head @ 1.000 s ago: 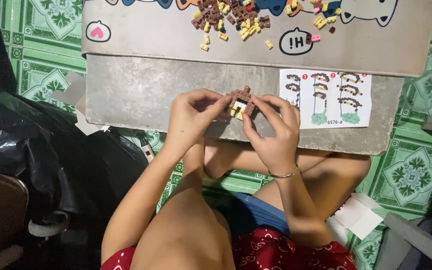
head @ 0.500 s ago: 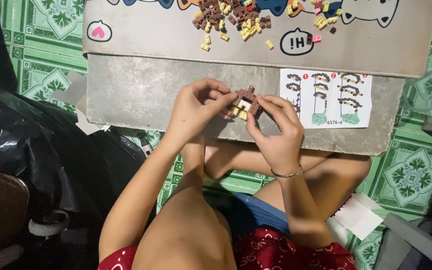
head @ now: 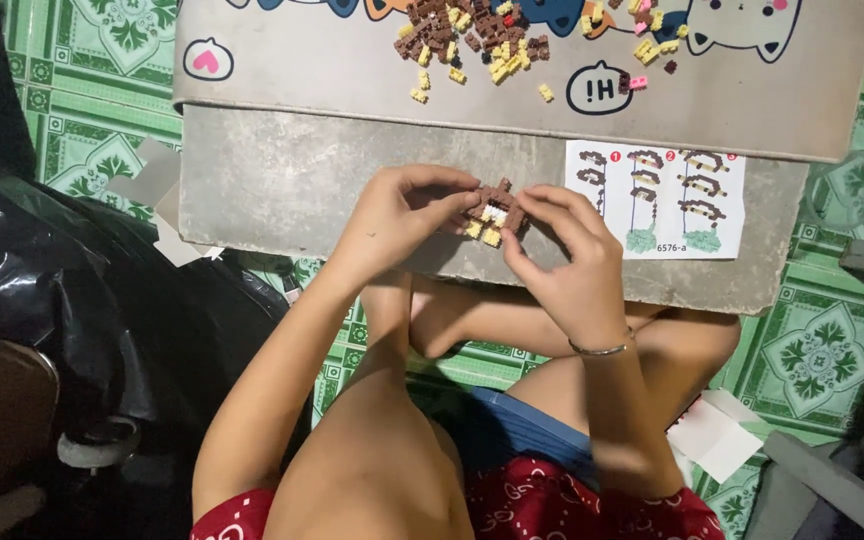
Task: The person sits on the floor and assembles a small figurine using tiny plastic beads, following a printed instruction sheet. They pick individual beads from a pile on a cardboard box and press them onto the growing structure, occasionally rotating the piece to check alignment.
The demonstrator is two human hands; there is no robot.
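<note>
A small brown, yellow and white brick model (head: 493, 211) is held over the near part of the low grey table (head: 282, 190). My left hand (head: 398, 215) grips its left side with fingertips. My right hand (head: 569, 255), a thin bangle at the wrist, pinches its right side. A printed instruction sheet (head: 662, 198) with pictured building steps lies just right of my hands. A pile of loose brown and yellow bricks (head: 467, 40) lies at the far side of the table.
A cartoon-printed mat (head: 352, 60) covers the far half of the table. Black plastic bags (head: 62, 290) sit on the left, over green patterned floor tiles (head: 822, 350). A folded white paper (head: 717, 435) lies by my right knee. My folded legs are under the table's edge.
Both hands have stayed at the same spot, with the fingers shifting slightly around the brick model, which has turned a little between them.
</note>
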